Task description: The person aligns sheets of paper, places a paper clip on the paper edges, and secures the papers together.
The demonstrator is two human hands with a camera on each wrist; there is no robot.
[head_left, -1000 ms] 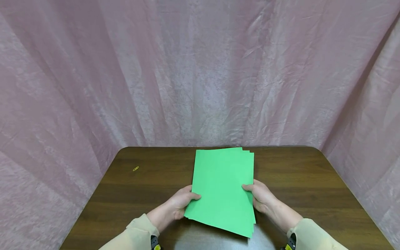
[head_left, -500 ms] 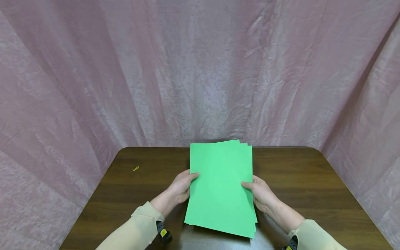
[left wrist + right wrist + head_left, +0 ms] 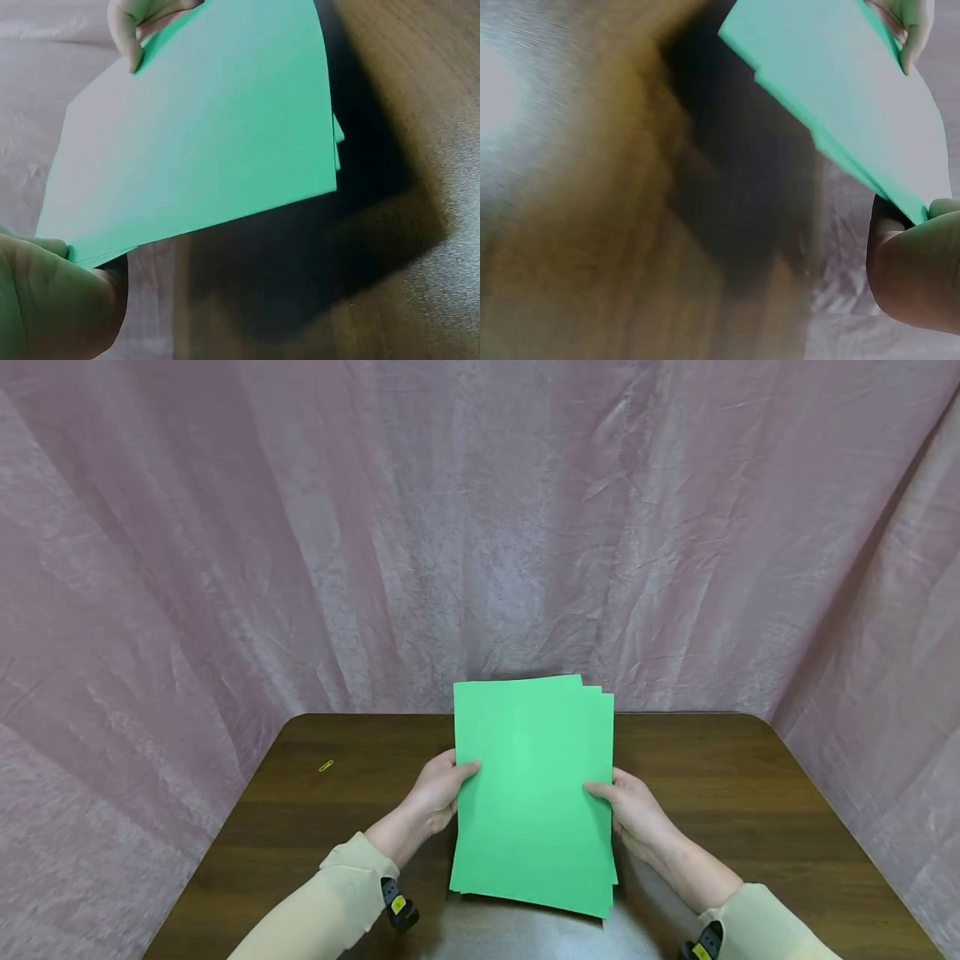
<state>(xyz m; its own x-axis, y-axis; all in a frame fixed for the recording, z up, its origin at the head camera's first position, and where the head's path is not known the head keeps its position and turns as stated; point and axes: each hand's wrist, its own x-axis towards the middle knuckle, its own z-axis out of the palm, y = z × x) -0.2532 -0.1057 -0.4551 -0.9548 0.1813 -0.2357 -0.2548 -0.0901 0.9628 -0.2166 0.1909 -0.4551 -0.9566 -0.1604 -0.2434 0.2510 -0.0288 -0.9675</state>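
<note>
You hold a stack of green paper sheets (image 3: 532, 793) lifted off the brown wooden table (image 3: 750, 793), tilted up toward you. Your left hand (image 3: 435, 793) grips the stack's left edge, thumb on the front face. Your right hand (image 3: 633, 814) grips the right edge likewise. Sheet corners at the stack's top right are slightly fanned. A small yellow paper clip (image 3: 326, 766) lies on the table, well left of the stack. A pink curtain (image 3: 480, 527) hangs behind the table.

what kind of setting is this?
Probably a staged recording booth, not a real office: a pink curtain closes in a dark wood table. On the table lies only a paperclip, while both hands hold up a green paper stack.
</note>
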